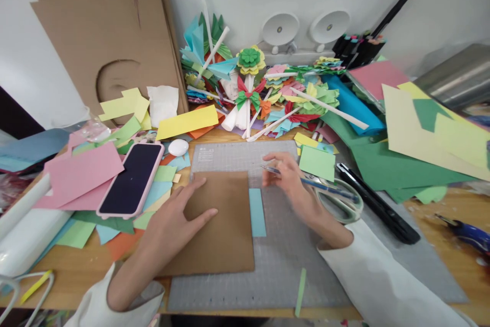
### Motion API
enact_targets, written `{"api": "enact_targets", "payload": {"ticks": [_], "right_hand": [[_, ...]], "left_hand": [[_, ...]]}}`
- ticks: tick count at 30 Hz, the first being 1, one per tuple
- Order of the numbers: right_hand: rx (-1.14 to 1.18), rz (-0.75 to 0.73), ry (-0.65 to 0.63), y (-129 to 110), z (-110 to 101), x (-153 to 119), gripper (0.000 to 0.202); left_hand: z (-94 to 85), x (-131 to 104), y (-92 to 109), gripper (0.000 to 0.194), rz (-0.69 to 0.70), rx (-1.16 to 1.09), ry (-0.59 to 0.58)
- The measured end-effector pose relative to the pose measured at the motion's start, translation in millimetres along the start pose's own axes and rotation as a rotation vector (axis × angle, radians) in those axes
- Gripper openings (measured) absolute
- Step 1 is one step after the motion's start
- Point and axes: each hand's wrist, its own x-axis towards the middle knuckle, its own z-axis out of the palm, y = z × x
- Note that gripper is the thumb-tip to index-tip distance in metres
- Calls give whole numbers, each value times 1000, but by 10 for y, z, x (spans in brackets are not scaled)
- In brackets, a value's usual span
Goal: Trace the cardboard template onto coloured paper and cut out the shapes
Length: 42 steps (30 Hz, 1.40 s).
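A square of brown cardboard (pixel 225 225) lies on the grey cutting mat (pixel 291 276). My left hand (pixel 178 215) rests on its left part, thumb and fingers spread. A narrow light blue paper strip (pixel 258 212) lies along the cardboard's right edge. Just right of that strip, my right hand (pixel 291 184) is raised over the mat. It grips a slim blue pen (pixel 329 190), whose silver tip points left. Beneath the pen's rear end lie scissors (pixel 358 209) with pale handles, partly covered by my hand.
Left of the mat lies a phone (pixel 132 179) among paper scraps. Paper flowers (pixel 250 61) pile up against the wall, beside standing cardboard sheets (pixel 103 26). A long black tool (pixel 378 204) and blue-handled pliers (pixel 469 232) are on the right. A green strip (pixel 300 291) lies in front.
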Motion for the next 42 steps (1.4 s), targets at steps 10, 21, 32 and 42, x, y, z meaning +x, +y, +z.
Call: {"api": "enact_targets", "payload": {"ticks": [10,21,32,42], "right_hand": [[-329,-24,-206,52,48,11,7],[-443,-7,-145,94,84,-5,7],[-491,7,-133,83,89,5,7],[-482,-4,-242,46,92,-34,9]], "left_hand": [[-1,17,13,64,-51,-32,-29],[-3,2,11,64,-59,-44,-17],[-24,28,39,64,-64,-25,-43],[-18,16,29,63,-35,14,-53]]}}
